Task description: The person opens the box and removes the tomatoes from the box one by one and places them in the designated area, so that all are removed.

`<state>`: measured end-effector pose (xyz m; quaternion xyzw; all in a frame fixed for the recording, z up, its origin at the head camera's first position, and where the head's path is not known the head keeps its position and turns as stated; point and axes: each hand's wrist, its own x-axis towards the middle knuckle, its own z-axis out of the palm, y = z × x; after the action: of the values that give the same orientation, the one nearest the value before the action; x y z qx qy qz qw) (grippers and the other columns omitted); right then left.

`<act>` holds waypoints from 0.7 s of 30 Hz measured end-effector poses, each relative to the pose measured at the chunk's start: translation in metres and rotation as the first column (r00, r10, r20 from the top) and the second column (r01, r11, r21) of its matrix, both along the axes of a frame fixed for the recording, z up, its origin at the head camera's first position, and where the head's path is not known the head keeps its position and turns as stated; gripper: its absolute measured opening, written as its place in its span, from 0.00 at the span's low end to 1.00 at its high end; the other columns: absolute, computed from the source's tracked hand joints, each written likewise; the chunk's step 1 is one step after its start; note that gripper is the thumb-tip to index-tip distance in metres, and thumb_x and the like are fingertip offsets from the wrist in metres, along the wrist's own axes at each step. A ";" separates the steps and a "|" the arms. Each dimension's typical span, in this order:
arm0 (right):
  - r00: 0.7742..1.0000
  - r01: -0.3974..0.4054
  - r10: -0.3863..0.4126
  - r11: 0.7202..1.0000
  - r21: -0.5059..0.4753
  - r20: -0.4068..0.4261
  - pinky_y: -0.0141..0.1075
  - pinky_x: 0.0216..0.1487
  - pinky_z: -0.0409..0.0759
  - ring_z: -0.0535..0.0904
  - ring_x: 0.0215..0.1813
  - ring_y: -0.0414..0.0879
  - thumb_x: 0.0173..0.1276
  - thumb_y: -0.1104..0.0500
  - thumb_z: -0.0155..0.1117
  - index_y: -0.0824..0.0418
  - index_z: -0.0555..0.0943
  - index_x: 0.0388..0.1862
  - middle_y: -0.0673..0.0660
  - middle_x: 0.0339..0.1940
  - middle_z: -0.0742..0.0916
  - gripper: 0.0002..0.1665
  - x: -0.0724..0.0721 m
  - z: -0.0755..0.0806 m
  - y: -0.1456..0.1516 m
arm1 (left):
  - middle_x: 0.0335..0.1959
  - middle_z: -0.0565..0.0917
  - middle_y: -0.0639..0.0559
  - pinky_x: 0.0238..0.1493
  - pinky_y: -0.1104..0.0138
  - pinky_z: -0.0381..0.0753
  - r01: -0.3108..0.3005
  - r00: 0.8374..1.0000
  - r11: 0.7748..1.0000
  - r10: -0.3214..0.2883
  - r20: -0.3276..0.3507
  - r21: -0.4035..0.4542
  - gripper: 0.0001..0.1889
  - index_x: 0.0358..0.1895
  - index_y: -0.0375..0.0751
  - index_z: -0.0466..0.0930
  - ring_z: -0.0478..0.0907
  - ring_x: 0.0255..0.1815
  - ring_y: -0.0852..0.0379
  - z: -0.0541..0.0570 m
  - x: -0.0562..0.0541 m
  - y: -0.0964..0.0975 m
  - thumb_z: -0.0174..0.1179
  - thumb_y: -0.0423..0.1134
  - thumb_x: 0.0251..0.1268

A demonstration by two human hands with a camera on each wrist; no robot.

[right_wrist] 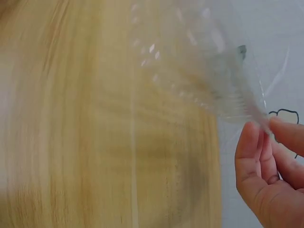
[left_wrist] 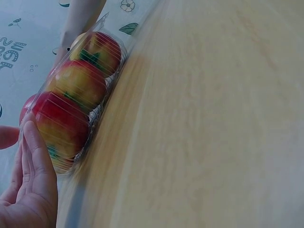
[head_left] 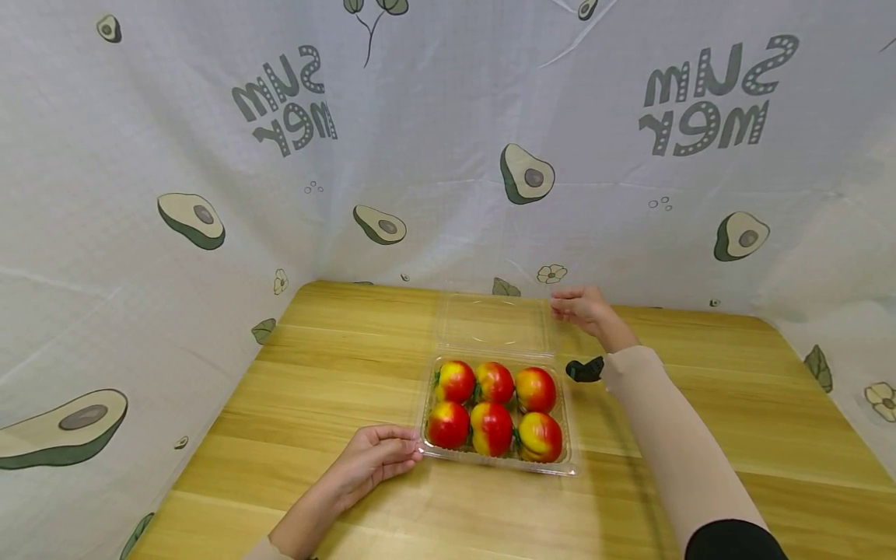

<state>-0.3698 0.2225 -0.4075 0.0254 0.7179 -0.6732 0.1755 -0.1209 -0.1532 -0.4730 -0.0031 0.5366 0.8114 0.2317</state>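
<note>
A clear plastic clamshell box (head_left: 500, 463) sits on the table with its hinged lid (head_left: 497, 323) raised at the far side. Inside lie several red-and-yellow fruits (head_left: 491, 429) in two rows, with green leafy bits showing between them. My left hand (head_left: 381, 460) holds the box's near left corner, thumb and fingers at the rim; the left wrist view shows the fruits (left_wrist: 66, 123) through the clear wall. At the lid's far right corner, my right hand (head_left: 582, 309) pinches the edge. In the right wrist view, thumb and fingertips grip the thin lid (right_wrist: 204, 76).
The wooden table (head_left: 336, 350) extends around the box. Behind it and along the sides hangs a white cloth (head_left: 434, 140) printed with avocados and lettering. A small black object (head_left: 584, 369) shows beside my right wrist.
</note>
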 end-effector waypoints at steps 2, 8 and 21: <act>1.000 -0.012 0.012 1.000 0.016 0.003 0.34 0.47 0.84 0.82 0.36 0.45 0.75 0.72 0.54 0.83 0.61 0.70 0.60 0.42 0.83 0.29 -0.001 -0.002 0.001 | 0.41 0.86 0.44 0.49 0.66 0.84 0.001 1.000 1.000 -0.001 0.001 0.000 0.14 0.53 0.21 0.78 0.86 0.42 0.56 0.000 0.000 0.000 0.57 0.26 0.68; 0.999 -0.044 0.043 0.997 0.067 0.010 0.35 0.50 0.84 0.82 0.38 0.45 0.76 0.70 0.53 0.83 0.61 0.70 0.61 0.44 0.82 0.29 -0.003 -0.006 0.003 | 0.41 0.86 0.44 0.49 0.66 0.84 0.000 1.000 1.000 0.000 0.007 0.000 0.13 0.53 0.22 0.78 0.86 0.42 0.56 0.000 0.000 0.000 0.57 0.26 0.68; 0.996 -0.084 0.083 0.989 0.121 0.014 0.34 0.53 0.82 0.81 0.42 0.44 0.76 0.69 0.54 0.81 0.60 0.71 0.64 0.52 0.80 0.30 -0.004 -0.013 0.005 | 0.40 0.86 0.45 0.48 0.67 0.84 0.001 1.000 1.000 -0.001 -0.001 0.002 0.13 0.52 0.23 0.79 0.86 0.41 0.56 -0.001 0.000 0.000 0.56 0.25 0.68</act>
<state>-0.3742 0.2274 -0.4201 0.0092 0.7572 -0.6201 0.2049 -0.1211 -0.1534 -0.4736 -0.0021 0.5360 0.8117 0.2319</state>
